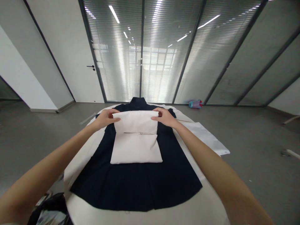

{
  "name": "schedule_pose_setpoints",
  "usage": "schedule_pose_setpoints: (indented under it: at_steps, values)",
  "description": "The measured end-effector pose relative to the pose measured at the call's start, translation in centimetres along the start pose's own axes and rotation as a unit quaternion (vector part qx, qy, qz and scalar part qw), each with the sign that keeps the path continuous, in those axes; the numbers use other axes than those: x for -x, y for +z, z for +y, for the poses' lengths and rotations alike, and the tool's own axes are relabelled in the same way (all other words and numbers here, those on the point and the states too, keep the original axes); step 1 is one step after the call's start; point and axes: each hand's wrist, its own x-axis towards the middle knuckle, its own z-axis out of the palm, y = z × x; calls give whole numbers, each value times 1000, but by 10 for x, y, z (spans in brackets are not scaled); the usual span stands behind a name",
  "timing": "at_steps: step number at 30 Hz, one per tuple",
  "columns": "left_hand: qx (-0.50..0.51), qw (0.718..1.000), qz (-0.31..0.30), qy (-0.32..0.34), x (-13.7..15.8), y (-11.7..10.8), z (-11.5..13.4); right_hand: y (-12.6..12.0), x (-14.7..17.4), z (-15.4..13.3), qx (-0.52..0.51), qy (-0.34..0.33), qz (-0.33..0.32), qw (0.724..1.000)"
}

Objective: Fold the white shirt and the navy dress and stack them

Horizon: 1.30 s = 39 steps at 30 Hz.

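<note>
Far beyond the grip, a tall glass partition with blinds and dark frames; beyond it to the left, a white door. On either side of the grip, well below, grey floor. Beneath the grip, a pale table, with a dark navy garment spread over it, collar just past the grip, flared hem nearest the body. Reaches forward with left forearm and right forearm, both slanting inward. Holds a folded white cloth over the garment's middle, its near half flat, just short of the grip. Pinches the far left corner narrowly with left hand, thumb on the face; pinches the far right corner likewise with right hand, level with the other.
</note>
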Motion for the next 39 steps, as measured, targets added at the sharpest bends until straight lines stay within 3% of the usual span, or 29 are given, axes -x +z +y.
schedule_pose_setpoints:
  at_steps: [3, 6, 9, 12, 19, 21, 24, 26, 29, 32, 34, 37, 39]
  values:
    - [-101, 987, -39, 118, 44, 0, 10, 0, 39, -31, 52, -48, -17, 997]
    - [-196, 952, -67, 227, 87, 7, 10, 9, 81, -46, 134, -117, -56, 982]
    - [-281, 906, -110, 296, 125, 22, 3, 24, 122, -42, 260, -196, -120, 938]
    - [-334, 875, -134, 324, 147, 38, -6, 38, 150, -29, 338, -236, -153, 898]
    - [-348, 874, -69, 333, 150, 47, -12, 40, 148, -25, 381, -249, -80, 887]
    - [-341, 873, -82, 340, 152, 46, -9, 38, 150, -28, 390, -223, -100, 888]
    - [-311, 875, -159, 336, 157, 41, 3, 32, 159, -39, 367, -158, -185, 898]
    - [-288, 890, -185, 301, 153, 37, 16, 27, 160, -52, 320, -111, -226, 913]
    - [-265, 936, -123, 197, 132, 44, 38, 27, 138, -77, 241, -70, -208, 945]
    - [-234, 965, -53, 106, 103, 71, 46, 51, 97, -90, 203, -39, -96, 974]
    - [-235, 966, -64, 91, 90, 93, 39, 80, 74, -87, 211, -12, -49, 976]
    - [-297, 943, -101, 110, 88, 116, 14, 122, 66, -71, 256, 21, -69, 964]
    - [-336, 924, -115, 141, 94, 120, -3, 137, 75, -59, 285, 22, -106, 952]
